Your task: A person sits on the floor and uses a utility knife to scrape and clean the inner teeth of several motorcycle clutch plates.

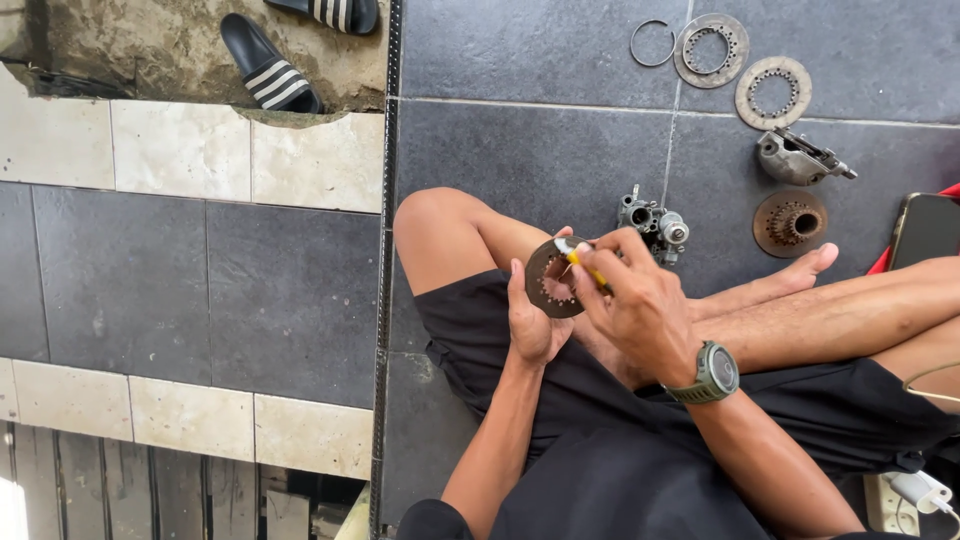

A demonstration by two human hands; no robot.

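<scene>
Rusty toothed disc (548, 283) is pinched in the left hand (535, 318) fingers, while the right hand (635, 300) fingers pinch a yellow tool (585, 266) against it, carburettor (652, 226) just beyond on the floor

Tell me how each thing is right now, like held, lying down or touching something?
Left hand: holds the toothed disc upright.
Toothed disc: held, off the floor.
Right hand: grips the yellow tool.
Yellow tool: tip against the disc.
Two flat discs: lying flat on the floor tiles.
Wire ring: lying flat.
Rusty hub: lying flat.
Sandals: lying unworn.
</scene>
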